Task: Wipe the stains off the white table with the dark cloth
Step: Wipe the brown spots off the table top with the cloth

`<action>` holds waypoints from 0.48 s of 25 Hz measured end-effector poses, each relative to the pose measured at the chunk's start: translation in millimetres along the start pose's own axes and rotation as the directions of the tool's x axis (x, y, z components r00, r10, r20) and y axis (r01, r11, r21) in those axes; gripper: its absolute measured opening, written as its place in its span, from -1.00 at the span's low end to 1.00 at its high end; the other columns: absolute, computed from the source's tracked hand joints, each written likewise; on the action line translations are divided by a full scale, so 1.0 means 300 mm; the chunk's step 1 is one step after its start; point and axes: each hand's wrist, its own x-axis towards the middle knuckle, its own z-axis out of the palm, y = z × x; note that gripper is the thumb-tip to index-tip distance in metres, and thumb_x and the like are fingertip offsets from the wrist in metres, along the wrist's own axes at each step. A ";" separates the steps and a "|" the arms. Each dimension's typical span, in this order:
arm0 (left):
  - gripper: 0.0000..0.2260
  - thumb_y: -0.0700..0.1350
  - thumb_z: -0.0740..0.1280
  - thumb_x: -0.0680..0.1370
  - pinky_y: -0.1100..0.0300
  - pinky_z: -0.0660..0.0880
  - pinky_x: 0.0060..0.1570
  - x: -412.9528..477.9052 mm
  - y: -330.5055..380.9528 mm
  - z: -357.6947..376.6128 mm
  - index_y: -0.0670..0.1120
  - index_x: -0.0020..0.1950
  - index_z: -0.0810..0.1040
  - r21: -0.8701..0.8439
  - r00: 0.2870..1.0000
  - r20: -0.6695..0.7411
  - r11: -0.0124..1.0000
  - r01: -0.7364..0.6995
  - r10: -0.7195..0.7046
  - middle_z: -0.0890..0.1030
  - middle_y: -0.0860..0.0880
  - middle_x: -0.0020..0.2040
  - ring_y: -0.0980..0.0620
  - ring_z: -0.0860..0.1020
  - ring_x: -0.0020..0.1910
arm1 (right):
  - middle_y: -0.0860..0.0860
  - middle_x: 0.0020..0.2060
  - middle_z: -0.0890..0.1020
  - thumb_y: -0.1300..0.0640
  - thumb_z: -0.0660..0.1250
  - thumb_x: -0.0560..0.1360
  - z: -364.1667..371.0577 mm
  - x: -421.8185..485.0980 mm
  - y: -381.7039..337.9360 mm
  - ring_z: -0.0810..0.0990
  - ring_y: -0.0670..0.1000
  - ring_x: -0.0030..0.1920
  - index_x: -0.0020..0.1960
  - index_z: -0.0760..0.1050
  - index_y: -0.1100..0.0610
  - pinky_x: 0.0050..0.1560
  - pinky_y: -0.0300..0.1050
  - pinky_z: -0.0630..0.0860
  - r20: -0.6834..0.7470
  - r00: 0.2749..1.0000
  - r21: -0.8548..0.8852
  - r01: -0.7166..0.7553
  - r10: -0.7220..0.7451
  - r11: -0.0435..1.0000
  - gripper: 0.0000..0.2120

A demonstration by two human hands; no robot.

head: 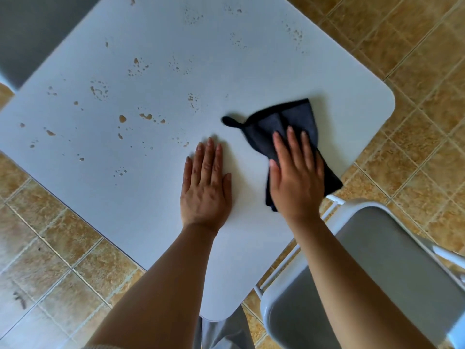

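The white table (251,71) carries several brownish stains (122,119), scattered as drops and speckles over its left and far parts. A dark cloth (289,119) with a small hanging loop lies near the table's right corner. My right hand (297,172) presses flat on the cloth's near half, fingers spread, with the palm covering it. My left hand (205,182) rests flat on bare table just left of the cloth, fingers together, holding nothing. The table surface around both hands shows no stains.
A grey folding chair (377,285) with a white frame stands at the lower right, close to the table's near corner. Another grey seat (32,34) is at the upper left. Tan tiled floor (415,71) surrounds the table.
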 end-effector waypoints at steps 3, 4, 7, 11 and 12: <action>-0.49 -0.01 0.04 0.65 0.01 -0.05 0.54 0.001 0.000 0.002 -0.13 0.59 0.07 -0.006 1.000 0.001 1.000 -0.001 0.001 0.07 -0.08 0.59 -0.02 -0.01 0.57 | 0.04 0.56 0.30 -0.06 0.04 0.70 -0.022 0.043 0.140 0.24 0.13 0.56 0.56 0.27 -0.01 0.45 0.15 0.27 0.004 0.974 -0.047 -0.225 0.225 0.973 -0.54; -0.49 -0.01 0.03 0.65 0.02 -0.05 0.54 0.000 0.000 0.002 -0.13 0.59 0.07 -0.006 1.000 0.000 1.000 -0.001 0.001 0.07 -0.08 0.59 -0.02 -0.01 0.57 | 0.04 0.57 0.27 -0.07 0.03 0.69 -0.020 0.102 0.169 0.21 0.13 0.58 0.57 0.25 -0.01 0.48 0.17 0.24 0.017 0.951 -0.040 -0.309 0.310 0.950 -0.53; -0.49 -0.01 0.02 0.65 0.02 -0.05 0.54 0.002 0.001 0.004 -0.13 0.59 0.07 0.000 1.000 -0.002 1.000 -0.004 0.004 0.07 -0.08 0.59 -0.02 0.00 0.57 | 0.03 0.61 0.17 -0.07 0.02 0.68 -0.008 0.339 0.203 0.09 0.13 0.61 0.60 0.16 -0.01 0.54 0.22 0.11 0.071 0.890 0.011 -0.452 0.450 0.892 -0.49; -0.48 -0.01 0.03 0.65 0.00 -0.04 0.54 -0.003 -0.008 0.009 -0.13 0.59 0.07 0.008 1.000 -0.001 1.000 -0.004 0.004 0.07 -0.08 0.59 -0.02 0.00 0.57 | 0.00 0.62 0.11 -0.09 0.01 0.70 0.033 0.547 0.092 0.02 0.11 0.62 0.62 0.09 -0.04 0.57 0.20 0.04 0.139 0.940 0.008 -0.315 0.311 0.949 -0.49; -0.48 -0.01 0.04 0.65 0.00 -0.03 0.53 -0.003 -0.007 0.009 -0.13 0.59 0.07 0.005 1.000 -0.004 1.000 -0.006 0.006 0.07 -0.08 0.59 -0.03 0.01 0.57 | 0.00 0.62 0.13 -0.10 0.01 0.69 0.048 0.558 0.046 0.04 0.11 0.61 0.62 0.11 -0.04 0.56 0.19 0.06 0.143 0.961 0.015 -0.242 0.237 0.970 -0.49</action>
